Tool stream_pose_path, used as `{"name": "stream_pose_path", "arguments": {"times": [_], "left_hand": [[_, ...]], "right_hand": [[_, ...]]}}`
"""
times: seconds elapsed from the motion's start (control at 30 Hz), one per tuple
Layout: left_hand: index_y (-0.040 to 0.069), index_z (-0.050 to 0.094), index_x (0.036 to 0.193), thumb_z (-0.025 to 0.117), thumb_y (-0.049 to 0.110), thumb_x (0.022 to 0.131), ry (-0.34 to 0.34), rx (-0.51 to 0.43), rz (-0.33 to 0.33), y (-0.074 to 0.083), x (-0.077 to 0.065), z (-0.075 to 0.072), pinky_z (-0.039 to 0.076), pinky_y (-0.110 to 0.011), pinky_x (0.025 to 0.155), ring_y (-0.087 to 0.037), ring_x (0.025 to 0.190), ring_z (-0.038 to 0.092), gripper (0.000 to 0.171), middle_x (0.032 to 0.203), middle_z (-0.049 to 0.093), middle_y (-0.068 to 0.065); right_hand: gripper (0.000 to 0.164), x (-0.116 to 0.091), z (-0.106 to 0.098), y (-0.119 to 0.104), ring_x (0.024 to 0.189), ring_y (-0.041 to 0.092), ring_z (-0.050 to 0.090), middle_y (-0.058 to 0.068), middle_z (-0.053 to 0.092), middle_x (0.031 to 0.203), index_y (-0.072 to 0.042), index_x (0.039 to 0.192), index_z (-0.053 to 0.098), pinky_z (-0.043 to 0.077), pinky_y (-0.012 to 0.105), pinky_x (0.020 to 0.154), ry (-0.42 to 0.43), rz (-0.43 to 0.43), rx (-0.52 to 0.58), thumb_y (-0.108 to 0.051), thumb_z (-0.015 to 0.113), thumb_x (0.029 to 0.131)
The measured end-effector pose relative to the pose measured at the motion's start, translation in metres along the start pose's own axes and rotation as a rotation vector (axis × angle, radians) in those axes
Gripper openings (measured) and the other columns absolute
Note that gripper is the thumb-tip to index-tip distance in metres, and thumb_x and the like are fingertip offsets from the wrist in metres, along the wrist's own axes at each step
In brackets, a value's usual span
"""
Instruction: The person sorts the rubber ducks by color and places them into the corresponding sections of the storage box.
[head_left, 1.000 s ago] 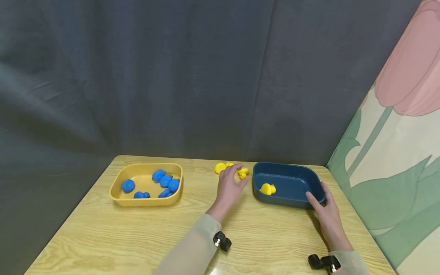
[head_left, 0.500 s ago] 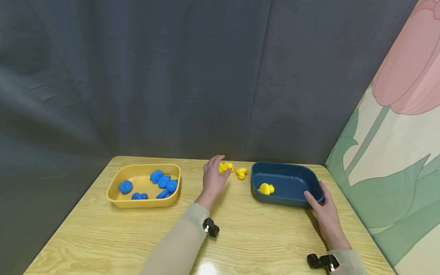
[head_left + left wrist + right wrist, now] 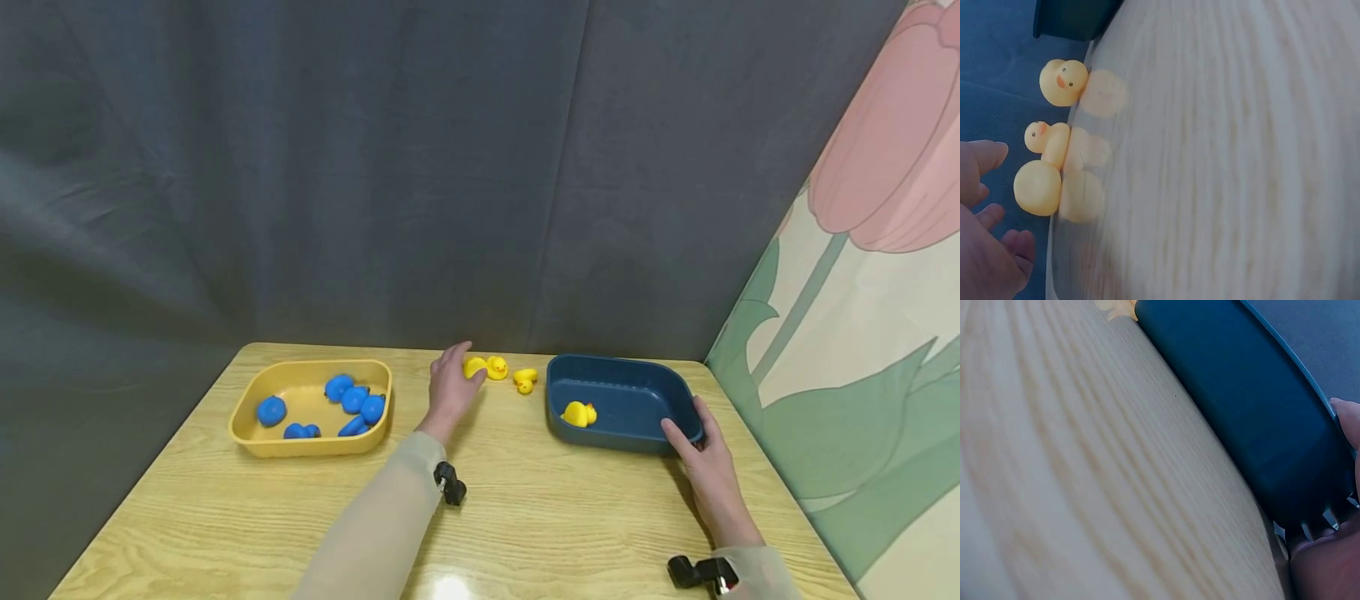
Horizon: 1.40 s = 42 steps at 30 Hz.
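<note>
My left hand reaches to the back of the table, fingers spread and apart from the nearest yellow toy duck. Beside that duck sits a second yellow duck, and a third duck lies a little to the right. The left wrist view shows the hand with its thumb and fingers apart, nothing between them. My right hand grips the dark blue bin at its right front corner, thumb over the rim. Inside the bin, near its left front, is another yellow duck.
A yellow bin with several blue toy ducks stands at the left of the wooden table. Behind the table's back edge hangs a dark grey curtain. A flower-patterned wall borders the right side.
The left hand has moved left, from beside the rightmost loose duck to the left side of the leftmost one. The right hand stays on the blue bin.
</note>
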State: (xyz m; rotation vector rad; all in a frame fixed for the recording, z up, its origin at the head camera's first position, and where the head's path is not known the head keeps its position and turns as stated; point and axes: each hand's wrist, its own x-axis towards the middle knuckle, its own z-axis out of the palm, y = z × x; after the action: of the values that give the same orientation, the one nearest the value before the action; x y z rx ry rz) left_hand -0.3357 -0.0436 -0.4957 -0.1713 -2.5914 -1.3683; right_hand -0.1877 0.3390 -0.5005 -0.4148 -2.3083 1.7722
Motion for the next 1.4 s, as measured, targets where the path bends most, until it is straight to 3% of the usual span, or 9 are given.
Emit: {"name": "stream_pose_path", "arguments": {"times": [0.47, 0.77, 1.4], "left_hand": [[0.006, 0.059, 0.159, 0.080, 0.018, 0.104, -0.035, 0.030, -0.042, -0.010, 0.004, 0.006, 0.046, -0.055, 0.119, -0.045, 0.143, 0.051, 0.060, 0.156, 0.061, -0.018], [0.004, 0.069, 0.146, 0.082, 0.014, 0.102, -0.014, 0.032, -0.011, -0.014, 0.002, 0.007, 0.050, -0.055, 0.111, -0.042, 0.130, 0.058, 0.046, 0.144, 0.069, -0.016], [0.006, 0.073, 0.125, 0.081, 0.007, 0.101, 0.016, 0.003, -0.035, -0.017, -0.005, 0.005, 0.054, -0.054, 0.103, -0.038, 0.117, 0.062, 0.026, 0.125, 0.076, -0.013]], "right_hand": [[0.093, 0.000, 0.000, 0.001, 0.169, 0.028, 0.000, 0.003, -0.004, 0.185, -0.025, 0.180, 0.003, 0.019, 0.010, 0.122, 0.009, -0.005, 0.007, -0.035, 0.067, 0.113], [0.092, -0.001, 0.000, 0.000, 0.169, 0.029, 0.001, 0.003, -0.003, 0.185, -0.028, 0.180, 0.003, 0.020, 0.008, 0.120, 0.011, -0.009, -0.007, -0.036, 0.066, 0.113], [0.092, -0.001, 0.001, 0.000, 0.169, 0.029, 0.001, 0.003, -0.004, 0.185, -0.027, 0.180, 0.002, 0.018, 0.013, 0.125, 0.007, -0.006, -0.004, -0.035, 0.066, 0.113]]}}
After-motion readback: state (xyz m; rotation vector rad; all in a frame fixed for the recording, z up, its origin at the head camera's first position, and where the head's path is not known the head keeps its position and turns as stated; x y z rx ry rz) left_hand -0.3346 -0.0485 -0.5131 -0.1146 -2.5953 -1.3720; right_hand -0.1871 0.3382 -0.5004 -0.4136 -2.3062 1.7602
